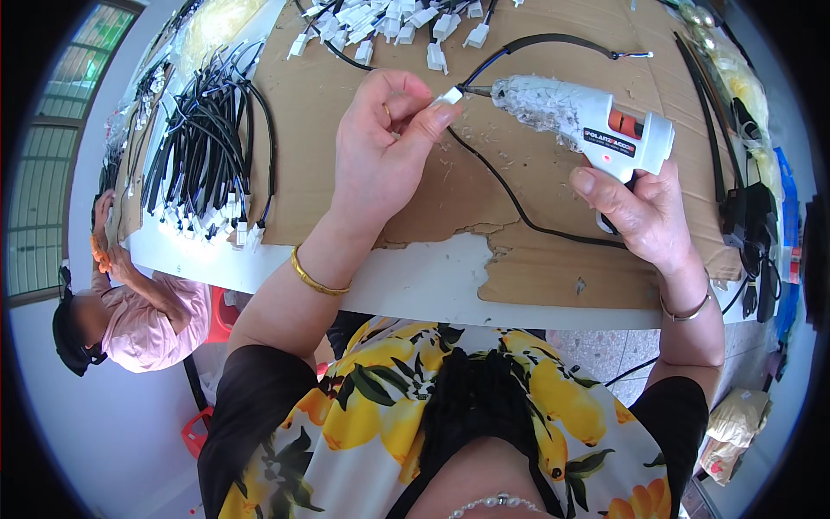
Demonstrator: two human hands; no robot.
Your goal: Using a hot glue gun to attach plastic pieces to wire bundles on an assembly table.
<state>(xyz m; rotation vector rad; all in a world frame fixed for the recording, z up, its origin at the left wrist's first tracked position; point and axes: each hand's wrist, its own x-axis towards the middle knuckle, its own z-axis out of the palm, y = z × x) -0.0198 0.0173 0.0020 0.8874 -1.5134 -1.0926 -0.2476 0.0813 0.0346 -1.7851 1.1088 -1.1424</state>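
Between the thumb and fingers of my left hand point(385, 143) is a small white plug connector point(450, 97). A black sleeved cable point(545, 37) arcs from it up and to the right, ending in thin bare-tipped wires. My right hand point(644, 208) is wrapped round the handle of a white hot glue gun point(596, 121), its front part crusted with whitish dried glue. The gun's nozzle point(477, 90) points left, right at the connector's wire end; whether it touches cannot be made out. A black power cord point(519, 203) curves below the gun over the cardboard.
Torn brown cardboard point(562, 268) covers the white table point(380, 285). A bundle of black cables point(207, 143) with white connectors lies left; more white connectors point(389, 22) are heaped at the far side. A black adapter point(748, 212) sits right. Another person in pink point(160, 324) works at far left.
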